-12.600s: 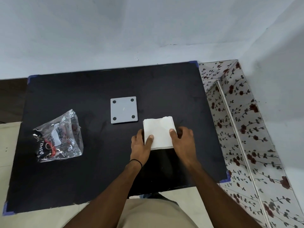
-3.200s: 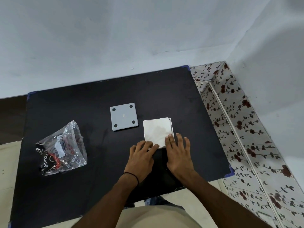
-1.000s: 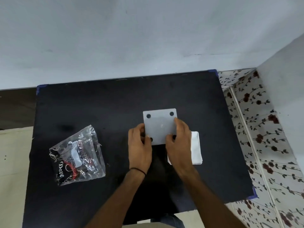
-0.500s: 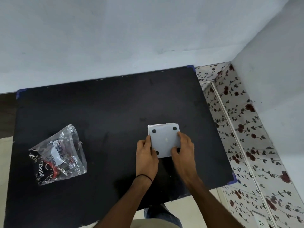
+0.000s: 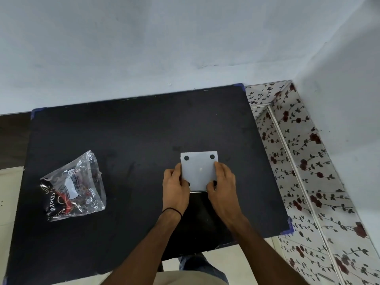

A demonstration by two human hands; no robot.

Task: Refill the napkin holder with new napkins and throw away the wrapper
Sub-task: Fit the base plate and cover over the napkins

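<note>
The grey square napkin holder (image 5: 199, 170), with black dots at its corners, lies flat on the black table (image 5: 127, 140), right of the middle. It covers the white napkin stack, which is hidden beneath it. My left hand (image 5: 175, 187) grips the holder's left edge and my right hand (image 5: 222, 182) grips its right edge, thumbs on top near the front corners. The empty clear wrapper (image 5: 74, 187), printed with black and red, lies crumpled on the left part of the table, far from both hands.
The table stands against a pale wall (image 5: 164, 48). To its right runs a floral-patterned tiled ledge (image 5: 304, 161) below another wall. Blue tape marks the table corners (image 5: 287, 228). My legs show below the front edge.
Both hands picked up the holder and set it over the napkin stack, which no longer shows. In the last half second the hands and holder have stayed put. The wrapper has not moved.
</note>
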